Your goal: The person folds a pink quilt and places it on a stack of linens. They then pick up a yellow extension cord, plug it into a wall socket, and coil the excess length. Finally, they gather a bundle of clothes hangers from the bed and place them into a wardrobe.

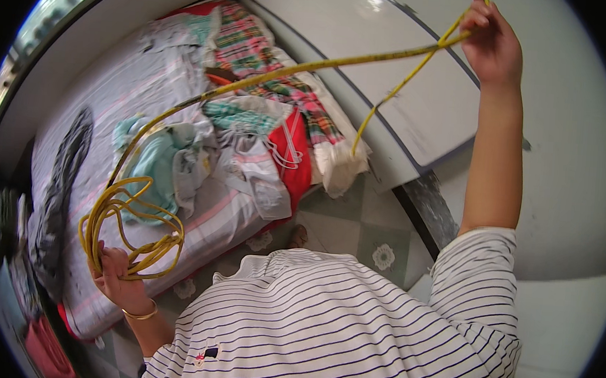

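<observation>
My left hand (pixel 117 279) grips a loose bundle of coils of a long yellow cord (pixel 290 70) above the bed's near left part. From the bundle one stretch runs up and across to my right hand (pixel 492 41), raised at the upper right with its fingers closed around the cord. Below the right hand a second length of the cord slants down to the left and goes out of sight near the cream edge of a quilt (pixel 338 168). Dark marks show along the cord.
A bed (pixel 209 245) holds rumpled light clothes (pixel 159 166), a red cloth (pixel 292 159), a plaid blanket (pixel 244 42) and a dark garment (pixel 67 172). A white panel (pixel 419 107) stands to the right. Patterned floor tiles (pixel 382 255) lie beside the bed. Pink cloth (pixel 49 350) hangs lower left.
</observation>
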A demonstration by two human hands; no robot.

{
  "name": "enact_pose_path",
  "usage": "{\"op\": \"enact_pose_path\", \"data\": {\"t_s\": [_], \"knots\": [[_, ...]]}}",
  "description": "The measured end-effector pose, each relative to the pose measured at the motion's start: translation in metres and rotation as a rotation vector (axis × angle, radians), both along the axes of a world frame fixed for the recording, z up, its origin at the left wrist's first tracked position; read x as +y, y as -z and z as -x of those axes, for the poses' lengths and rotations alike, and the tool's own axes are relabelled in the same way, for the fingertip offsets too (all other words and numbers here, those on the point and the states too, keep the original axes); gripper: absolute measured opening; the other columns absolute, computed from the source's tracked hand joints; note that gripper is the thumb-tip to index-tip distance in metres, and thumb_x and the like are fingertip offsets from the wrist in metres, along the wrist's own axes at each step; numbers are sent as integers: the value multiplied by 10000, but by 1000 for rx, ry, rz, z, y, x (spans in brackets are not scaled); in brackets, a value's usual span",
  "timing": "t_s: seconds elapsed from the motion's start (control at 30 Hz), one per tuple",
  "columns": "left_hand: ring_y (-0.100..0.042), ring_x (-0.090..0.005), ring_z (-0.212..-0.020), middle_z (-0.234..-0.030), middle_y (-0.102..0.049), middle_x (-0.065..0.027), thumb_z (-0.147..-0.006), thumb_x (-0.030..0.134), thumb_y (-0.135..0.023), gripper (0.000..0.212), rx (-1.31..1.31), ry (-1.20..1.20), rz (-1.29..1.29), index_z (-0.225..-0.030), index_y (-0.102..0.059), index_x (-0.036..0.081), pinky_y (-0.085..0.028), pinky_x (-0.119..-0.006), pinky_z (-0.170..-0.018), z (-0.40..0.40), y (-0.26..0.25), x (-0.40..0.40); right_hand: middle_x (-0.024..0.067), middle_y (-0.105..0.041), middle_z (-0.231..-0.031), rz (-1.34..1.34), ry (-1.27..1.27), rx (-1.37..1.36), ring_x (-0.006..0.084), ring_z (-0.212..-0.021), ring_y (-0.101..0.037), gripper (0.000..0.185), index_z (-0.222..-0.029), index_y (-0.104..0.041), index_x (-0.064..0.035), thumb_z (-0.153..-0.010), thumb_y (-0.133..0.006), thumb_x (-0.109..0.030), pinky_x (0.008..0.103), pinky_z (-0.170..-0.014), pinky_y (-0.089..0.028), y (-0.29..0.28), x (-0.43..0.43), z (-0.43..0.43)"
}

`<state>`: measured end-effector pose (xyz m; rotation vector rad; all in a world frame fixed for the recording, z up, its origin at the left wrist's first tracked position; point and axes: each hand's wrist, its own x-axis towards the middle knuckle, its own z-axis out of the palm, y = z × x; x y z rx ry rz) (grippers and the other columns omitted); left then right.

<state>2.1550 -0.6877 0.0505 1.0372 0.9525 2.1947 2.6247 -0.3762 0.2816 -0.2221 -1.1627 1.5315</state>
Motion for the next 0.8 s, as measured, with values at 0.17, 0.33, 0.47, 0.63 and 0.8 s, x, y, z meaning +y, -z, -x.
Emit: {"op": "enact_pose_path", "data": {"t_s": [0.17,0.33,0.47,0.63,0.8], "knots": [[-309,-41,-507,-605,-377,22,-789,40,-482,309,-44,155,159,-1084,-473,-48,-237,-186,-466,-39,-4,42,63,-551,-717,298,305,-219,202,-679,-547,146,-821,-518,11,-832,-433,-108,316,-682,-456,63,-69,-52],[-339,-50,-504,-619,-416,3,-760,22,-504,282,95,360,317,-1031,-468,-49,-274,-191,-469,-99,-18,83,106,-562,-739,833,610,11,215,-741,-567,126,-811,-504,17,-832,-409,-62,345,-722,-495,179,-117,-154],[-380,-54,-548,-669,-457,-5,-726,17,-554,304,236,452,522,-1012,-473,-48,-300,-186,-505,-145,-19,104,112,-555,-718,1093,859,224,217,-729,-567,165,-750,-500,9,-834,-371,-48,354,-705,-494,272,-148,-223],[-503,-82,-737,-863,-545,-36,-672,-6,-620,384,385,646,752,-1026,-479,-51,-410,-186,-657,-247,-7,150,101,-532,-674,1358,1031,427,215,-658,-537,154,-707,-476,-9,-813,-369,-39,315,-645,-476,378,-214,-322],[-449,-51,-600,-755,-514,-4,-679,-12,-614,331,603,919,1018,-988,-499,-37,-374,-171,-526,-360,11,206,81,-501,-639,1505,1064,520,203,-605,-489,141,-666,-447,-36,-791,-382,-46,309,-593,-452,441,-242,-374]]}}
